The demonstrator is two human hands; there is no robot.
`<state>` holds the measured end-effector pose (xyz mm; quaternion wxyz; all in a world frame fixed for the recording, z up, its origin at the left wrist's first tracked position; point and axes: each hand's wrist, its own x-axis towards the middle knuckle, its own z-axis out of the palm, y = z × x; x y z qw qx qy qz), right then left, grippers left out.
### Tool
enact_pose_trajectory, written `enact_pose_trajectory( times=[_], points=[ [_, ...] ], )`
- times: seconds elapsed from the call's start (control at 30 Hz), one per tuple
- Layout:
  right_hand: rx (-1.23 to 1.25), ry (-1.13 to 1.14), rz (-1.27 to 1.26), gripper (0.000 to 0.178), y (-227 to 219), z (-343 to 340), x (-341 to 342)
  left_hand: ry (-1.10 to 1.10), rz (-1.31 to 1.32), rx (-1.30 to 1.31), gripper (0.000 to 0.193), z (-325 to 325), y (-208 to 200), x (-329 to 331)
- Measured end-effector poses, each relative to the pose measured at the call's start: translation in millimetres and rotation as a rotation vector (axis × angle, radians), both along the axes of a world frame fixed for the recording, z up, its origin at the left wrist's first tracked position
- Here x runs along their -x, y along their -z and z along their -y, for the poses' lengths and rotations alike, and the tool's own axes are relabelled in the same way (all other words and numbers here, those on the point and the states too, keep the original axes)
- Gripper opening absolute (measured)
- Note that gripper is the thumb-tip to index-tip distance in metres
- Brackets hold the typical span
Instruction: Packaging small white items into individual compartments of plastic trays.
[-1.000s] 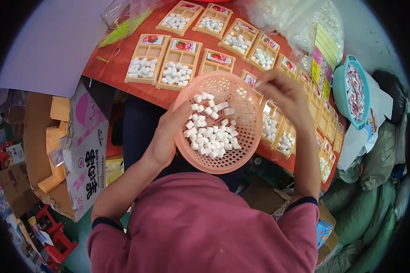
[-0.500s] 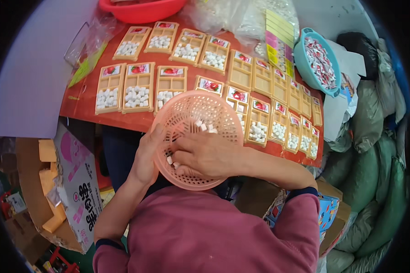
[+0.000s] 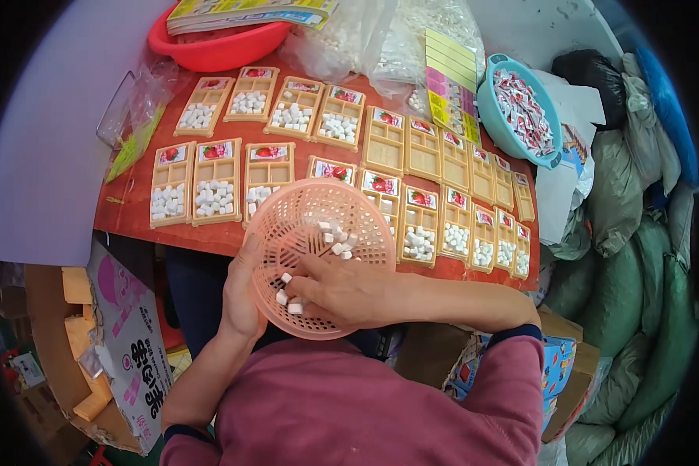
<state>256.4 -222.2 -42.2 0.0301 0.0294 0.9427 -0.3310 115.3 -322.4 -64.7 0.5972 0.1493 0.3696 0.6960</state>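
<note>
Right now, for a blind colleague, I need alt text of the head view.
A person's left hand grips a pink perforated basket, the right hand inside it among white cubes. Beyond, tan compartment trays, some with cubes, lie on a red table, a blue basin of packets to their right.

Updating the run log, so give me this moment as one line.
left hand: holding basket | right hand: inside basket, fingers by white cubes | trays: on red table, many holding white cubes
</note>
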Motion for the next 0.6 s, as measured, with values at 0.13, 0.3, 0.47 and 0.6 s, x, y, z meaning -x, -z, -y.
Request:
enact_pose_trajectory(
  times=[0.13,0.3,0.47,0.6],
  points=[
    [0.089,0.028,-0.049,0.027,5,-1,-3,0.016,0.022,0.092,0.046,-4,-1,-5],
    [-0.023,0.086,-0.199,0.027,2,-1,-8,0.065,-0.029,0.11,0.048,-1,0,-6],
    [0.255,0.147,-0.287,0.018,6,-21,-9,0.049,-0.06,0.136,0.046,-6,6,-9],
    [0.323,0.2,-0.211,0.019,4,-37,-14,0.092,-0.086,0.082,0.046,-9,6,-10]
  ],
)
